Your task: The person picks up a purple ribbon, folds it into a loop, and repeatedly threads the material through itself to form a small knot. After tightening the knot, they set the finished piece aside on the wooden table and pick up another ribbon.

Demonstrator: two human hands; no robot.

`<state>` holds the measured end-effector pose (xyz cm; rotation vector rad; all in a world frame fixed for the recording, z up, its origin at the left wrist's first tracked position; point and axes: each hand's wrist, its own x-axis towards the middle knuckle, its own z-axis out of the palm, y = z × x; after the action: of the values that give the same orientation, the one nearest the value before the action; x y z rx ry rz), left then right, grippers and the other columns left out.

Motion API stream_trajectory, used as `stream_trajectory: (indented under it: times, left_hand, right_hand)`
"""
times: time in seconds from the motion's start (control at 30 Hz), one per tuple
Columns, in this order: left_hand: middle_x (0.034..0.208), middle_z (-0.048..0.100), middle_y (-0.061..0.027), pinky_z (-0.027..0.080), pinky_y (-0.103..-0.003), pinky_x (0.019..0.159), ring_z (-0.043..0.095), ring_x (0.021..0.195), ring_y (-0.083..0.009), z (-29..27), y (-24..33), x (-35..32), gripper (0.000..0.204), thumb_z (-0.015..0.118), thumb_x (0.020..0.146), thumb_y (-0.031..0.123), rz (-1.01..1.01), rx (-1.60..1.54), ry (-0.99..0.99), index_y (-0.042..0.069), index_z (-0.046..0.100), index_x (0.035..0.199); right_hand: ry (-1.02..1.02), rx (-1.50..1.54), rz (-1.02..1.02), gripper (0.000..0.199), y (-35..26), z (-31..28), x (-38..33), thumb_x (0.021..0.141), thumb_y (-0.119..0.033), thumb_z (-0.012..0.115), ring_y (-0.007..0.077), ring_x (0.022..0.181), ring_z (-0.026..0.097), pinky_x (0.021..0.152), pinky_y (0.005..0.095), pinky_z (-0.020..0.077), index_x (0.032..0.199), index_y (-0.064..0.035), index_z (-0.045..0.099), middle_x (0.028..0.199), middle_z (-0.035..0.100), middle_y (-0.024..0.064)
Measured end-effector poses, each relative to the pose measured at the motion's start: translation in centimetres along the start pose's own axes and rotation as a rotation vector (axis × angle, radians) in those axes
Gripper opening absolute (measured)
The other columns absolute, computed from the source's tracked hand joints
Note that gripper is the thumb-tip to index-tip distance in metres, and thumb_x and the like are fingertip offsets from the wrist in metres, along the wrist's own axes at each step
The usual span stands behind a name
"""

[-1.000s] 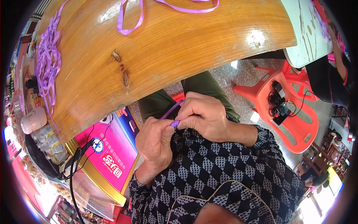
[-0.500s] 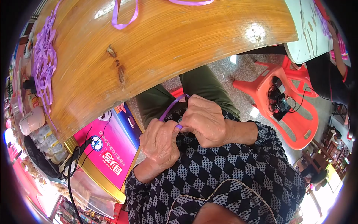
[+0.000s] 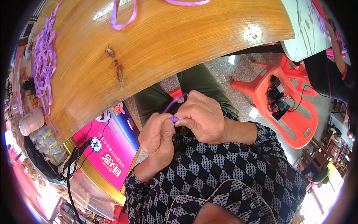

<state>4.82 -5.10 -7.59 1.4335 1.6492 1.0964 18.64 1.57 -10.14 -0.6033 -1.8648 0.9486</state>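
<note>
Both my hands hold one purple ribbon (image 3: 174, 104) over my lap, near the table's front edge. A loop of it arches up between them on the far side. My left hand (image 3: 157, 136) pinches the ribbon between thumb and fingertips. Close against it, my right hand (image 3: 201, 118) grips the ribbon with curled fingers. A small bunched bit of ribbon, which looks like a knot, shows between the thumbs. The ends inside my fingers are hidden.
A wooden table (image 3: 167, 44) spans the front, with a heap of purple ribbon (image 3: 44, 63) at its left and a ribbon loop (image 3: 123, 26) farther off. Right stands a red plastic chair (image 3: 294, 123) bearing a black cable bundle (image 3: 276, 99). Another person's arm (image 3: 335, 50) is beside a white table (image 3: 298, 26).
My hands have shifted slightly up and turned, with the thumbs now pressed closer around the bunched ribbon. The arching loop looks smaller.
</note>
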Motion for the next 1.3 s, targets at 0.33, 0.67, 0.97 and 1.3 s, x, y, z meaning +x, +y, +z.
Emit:
stream_trajectory:
  times: [0.33,0.67,0.97,1.3]
  left_hand:
    - [0.062,0.047,-0.0083,0.034,-0.028,0.047,0.046,0.05,-0.0197,-1.4,0.5,0.3,0.011,0.058,0.087,0.007,0.033,-0.077,-0.037,-0.002,0.058,0.083]
    - [0.063,0.047,-0.0114,0.035,-0.036,0.045,0.048,0.052,-0.0285,-2.0,1.1,0.4,0.01,0.063,0.072,-0.005,0.246,0.086,-0.288,-0.003,0.054,0.076]
    - [0.064,0.048,-0.0123,0.036,-0.037,0.047,0.047,0.053,-0.0297,-1.8,0.2,-0.3,0.012,0.062,0.07,-0.008,0.174,0.084,-0.374,-0.002,0.053,0.076]
    - [0.07,0.054,-0.006,0.042,-0.026,0.057,0.052,0.063,-0.0151,-3.0,0.8,1.5,0.012,0.06,0.086,0.009,-0.214,-0.213,-0.377,-0.002,0.059,0.091]
  right_hand:
    - [-0.028,-0.009,-0.098,0.023,0.1,-0.6,0.7,0.06,-0.005,0.068,0.0214,0.052,0.048,0.043,0.0294,0.0358,0.079,0.004,0.057,0.066,0.053,0.0087]
    - [-0.217,-0.047,-0.351,0.031,0.0,-1.1,-0.4,0.042,-0.01,0.057,0.0198,0.049,0.043,0.038,0.0287,0.0323,0.069,0.0067,0.055,0.06,0.043,0.0075]
    - [-0.394,-0.05,-0.306,0.02,-0.1,-1.1,-1.0,0.049,-0.004,0.059,0.0201,0.052,0.043,0.04,0.0297,0.0342,0.066,0.0049,0.052,0.061,0.042,0.0075]
    - [-0.013,-0.04,-0.082,0.021,0.4,-0.7,-0.8,0.063,-0.002,0.072,0.0209,0.052,0.049,0.042,0.0295,0.0351,0.078,0.0028,0.059,0.067,0.056,0.0081]
